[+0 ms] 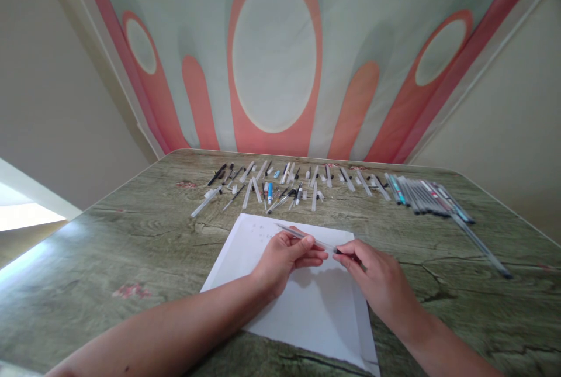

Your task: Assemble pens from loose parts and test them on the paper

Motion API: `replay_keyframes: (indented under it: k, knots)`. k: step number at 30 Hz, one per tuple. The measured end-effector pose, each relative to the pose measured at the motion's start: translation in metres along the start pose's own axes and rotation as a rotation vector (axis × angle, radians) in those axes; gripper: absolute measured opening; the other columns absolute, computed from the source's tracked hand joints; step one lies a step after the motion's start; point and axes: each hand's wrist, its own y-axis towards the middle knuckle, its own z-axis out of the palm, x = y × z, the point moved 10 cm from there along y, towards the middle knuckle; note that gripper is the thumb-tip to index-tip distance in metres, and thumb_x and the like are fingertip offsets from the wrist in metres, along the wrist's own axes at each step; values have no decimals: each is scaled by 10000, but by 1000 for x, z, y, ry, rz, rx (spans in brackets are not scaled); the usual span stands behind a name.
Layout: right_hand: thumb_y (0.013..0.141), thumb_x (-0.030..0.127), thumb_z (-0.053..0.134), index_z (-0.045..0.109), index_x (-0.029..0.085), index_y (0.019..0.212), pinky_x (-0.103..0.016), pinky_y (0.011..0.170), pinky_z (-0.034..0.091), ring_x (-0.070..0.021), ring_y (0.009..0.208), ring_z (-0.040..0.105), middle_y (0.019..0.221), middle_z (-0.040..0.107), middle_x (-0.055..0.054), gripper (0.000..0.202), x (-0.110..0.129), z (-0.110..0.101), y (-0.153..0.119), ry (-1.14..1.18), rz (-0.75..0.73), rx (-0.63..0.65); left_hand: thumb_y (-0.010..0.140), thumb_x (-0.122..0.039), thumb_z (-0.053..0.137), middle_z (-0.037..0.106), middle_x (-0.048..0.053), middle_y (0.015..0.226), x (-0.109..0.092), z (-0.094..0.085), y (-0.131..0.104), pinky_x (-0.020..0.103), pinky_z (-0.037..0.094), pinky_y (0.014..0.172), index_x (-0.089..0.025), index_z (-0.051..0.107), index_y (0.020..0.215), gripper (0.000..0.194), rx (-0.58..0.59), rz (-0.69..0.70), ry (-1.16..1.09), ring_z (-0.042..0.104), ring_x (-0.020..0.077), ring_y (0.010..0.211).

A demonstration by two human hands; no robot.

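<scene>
Over a white sheet of paper, my left hand pinches a slim clear pen between thumb and fingers. The pen's pointed end sticks out toward the upper left. At its dark other end, the fingertips of my right hand are closed, gripping that end. Small faint marks show on the paper's upper left part. Beyond the paper lie two rough rows of pen parts, among them clear barrels, small dark caps and thin refills. A blue pen part stands out among them.
To the right lies a dense row of clear pens with dark ends, several with teal or red tints. One pen juts out from it toward the front right. The wood-patterned table meets a patterned backdrop behind.
</scene>
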Motion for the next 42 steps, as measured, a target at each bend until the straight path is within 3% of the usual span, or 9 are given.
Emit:
replay_keyframes:
  k: [3,6,12,18,23,29,34,42]
  knots:
    - [908,280,510,594,218,883,-263,681,470,-162,756,655,841,694,-24,107,11,-3,-3,-86,-126,-45,712,-364,734,701,152,857,3,1,-1,287,544,718,-67,636,817,329,-9,-33,-39,687,207,773]
    - [913,281,509,587,220,905,-256,700,468,-154,768,655,847,693,-19,99,13,-5,-3,-105,-146,-66,730,-358,720,703,156,821,5,1,-2,283,543,726,-54,651,806,321,-14,-65,-56,687,203,765]
    - [934,328,462,553,215,886,-249,633,434,-142,680,622,777,655,-7,153,7,-3,-1,-95,-76,-34,749,-298,710,706,147,826,4,2,-3,276,548,716,-59,648,790,250,-24,-67,-87,688,193,755]
    - [972,344,340,519,219,875,-245,566,391,-140,581,571,648,577,16,239,3,10,-2,-94,-22,95,771,-302,689,705,145,818,4,6,-3,258,545,712,-57,649,806,251,23,-53,-77,687,186,764]
    - [958,397,364,519,237,924,-247,587,379,-144,615,574,700,594,18,226,-1,11,-2,-36,30,142,778,-281,683,703,153,830,2,2,-2,264,547,713,-46,645,817,241,-13,-50,-77,685,178,738]
    - [981,359,290,474,228,765,-238,594,373,-122,580,545,638,559,40,313,-4,18,-1,118,132,211,778,-291,685,698,158,884,2,1,0,261,546,718,-50,632,847,256,11,-21,-62,683,176,760]
    - [962,340,372,503,223,830,-234,596,382,-124,617,567,676,589,37,220,-5,16,0,77,98,156,773,-312,687,693,163,893,2,-1,0,274,547,719,-54,621,855,278,1,-10,-23,684,195,782]
    - [940,277,452,576,202,880,-265,624,379,-160,690,623,777,656,-19,157,10,6,-6,-236,-131,11,767,-292,695,696,145,881,3,-3,0,279,551,721,-78,592,843,249,-20,-6,-16,687,202,793]
